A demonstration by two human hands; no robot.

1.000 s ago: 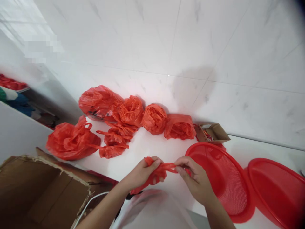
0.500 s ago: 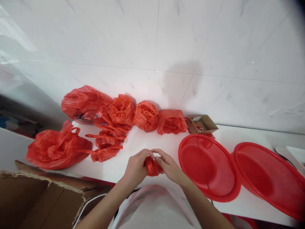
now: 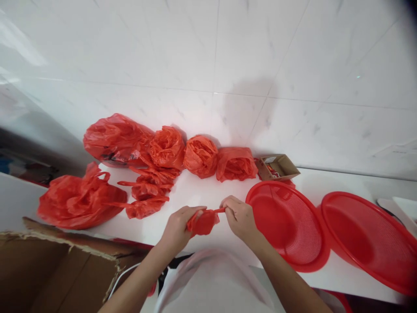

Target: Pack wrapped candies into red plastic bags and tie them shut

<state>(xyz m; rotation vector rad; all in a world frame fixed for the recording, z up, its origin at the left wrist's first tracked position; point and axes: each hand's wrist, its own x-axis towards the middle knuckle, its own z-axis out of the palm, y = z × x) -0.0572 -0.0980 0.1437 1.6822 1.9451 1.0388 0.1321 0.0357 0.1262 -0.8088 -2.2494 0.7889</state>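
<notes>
Holding a small red bag [image 3: 204, 222] at lower centre of the frame, above the near part of the white bench [image 3: 192, 195], the two hands work from opposite ends: the left hand [image 3: 177, 226] curls round the body of the plastic, thumb laid along its top, while the right hand [image 3: 240, 215] pinches a narrow, twisted end. That spread grip probably serves to keep the strip between them taut. Against the tiled wall [image 3: 163, 65], at the centre and left of the frame, stand a large red bag [image 3: 117, 141], two round bundles [image 3: 167, 148] and a boxy bag [image 3: 237, 165] — lined up there, it seems, to leave the front of the bench for handling. The boxy bag opens forward on crumpled red plastic; the bundles look stuffed with similar film, though what lies deeper is hidden. At left, a bulging bag [image 3: 81, 201] sits near a cluster of smaller bags [image 3: 150, 191], their contents covered by the folds. Just right of the boxy bag, a little cardboard box [image 3: 289, 165] holds a few red-and-white pieces, too small to identify. Two red plastic baskets, a near one [image 3: 302, 230] with perforated sides and another [image 3: 352, 234] beside it, fill the right — mouths upward, perhaps for easy reach. A torn-edged carton [image 3: 71, 271] gapes at lower left.
</notes>
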